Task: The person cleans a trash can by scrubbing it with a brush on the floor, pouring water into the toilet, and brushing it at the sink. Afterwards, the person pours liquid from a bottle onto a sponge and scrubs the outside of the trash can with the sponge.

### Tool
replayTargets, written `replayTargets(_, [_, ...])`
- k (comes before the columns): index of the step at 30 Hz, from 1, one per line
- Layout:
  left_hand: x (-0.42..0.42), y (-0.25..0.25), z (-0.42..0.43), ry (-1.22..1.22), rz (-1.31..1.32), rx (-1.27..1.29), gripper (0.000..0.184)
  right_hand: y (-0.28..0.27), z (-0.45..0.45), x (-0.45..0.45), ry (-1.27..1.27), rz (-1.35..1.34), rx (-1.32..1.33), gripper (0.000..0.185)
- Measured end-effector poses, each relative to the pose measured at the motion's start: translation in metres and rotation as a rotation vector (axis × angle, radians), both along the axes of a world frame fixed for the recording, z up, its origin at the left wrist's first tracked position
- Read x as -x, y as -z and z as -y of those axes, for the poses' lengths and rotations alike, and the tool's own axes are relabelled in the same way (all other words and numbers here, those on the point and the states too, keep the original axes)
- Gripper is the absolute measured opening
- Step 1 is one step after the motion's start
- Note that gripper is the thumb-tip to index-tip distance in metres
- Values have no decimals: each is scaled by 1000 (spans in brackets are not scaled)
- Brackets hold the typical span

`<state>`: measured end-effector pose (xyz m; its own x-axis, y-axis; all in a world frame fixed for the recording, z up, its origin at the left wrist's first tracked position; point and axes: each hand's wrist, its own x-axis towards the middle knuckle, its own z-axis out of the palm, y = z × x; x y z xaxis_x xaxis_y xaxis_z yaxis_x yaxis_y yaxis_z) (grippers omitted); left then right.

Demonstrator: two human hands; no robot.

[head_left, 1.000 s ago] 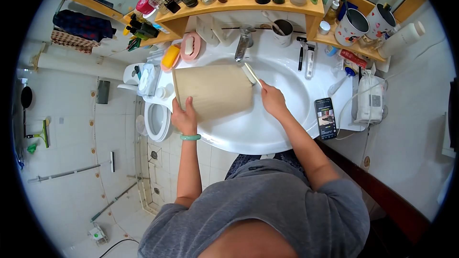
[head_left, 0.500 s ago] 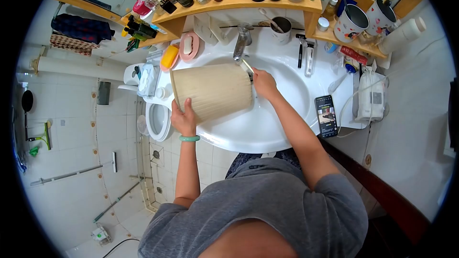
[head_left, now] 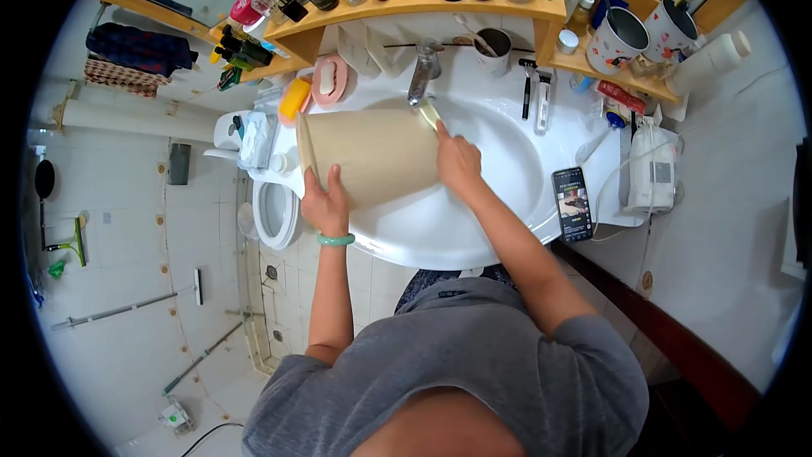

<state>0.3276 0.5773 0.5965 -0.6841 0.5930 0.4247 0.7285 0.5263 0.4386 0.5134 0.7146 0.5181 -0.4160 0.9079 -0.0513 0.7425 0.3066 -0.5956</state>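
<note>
Right hand [head_left: 459, 161] and brush [head_left: 430, 113] have shifted left

Brushing the narrow end of the beige bin [head_left: 379, 148] seems underway; it lies sideways over the sink [head_left: 506, 152]. Left hand [head_left: 326, 201] grips near its rim, right clasps the brush; another stroke needs steady bracing.

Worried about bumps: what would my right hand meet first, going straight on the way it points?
Beyond the brush in your right hand, probably the faucet, though depth is unclear.

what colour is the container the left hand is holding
The container is beige, seen best in the head view.
</note>
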Motion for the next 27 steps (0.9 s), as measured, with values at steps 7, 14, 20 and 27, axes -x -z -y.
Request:
replayTargets(7, [3,4,-9,-58,-95,-2,41,-43,36,-24,-90,23,166,50])
replayTargets(14, [0,4,-13,-49,-86,10,42,8,-4,-1,45,-130,10,42])
replayTargets(20, [-6,-1,-17,-32,-24,-6,43,-14,26,-15,-13,-1,43,45])
replayTargets(27, [-14,-3,-23,-39,-82,49,41,-29,47,-15,-18,30,57,55])
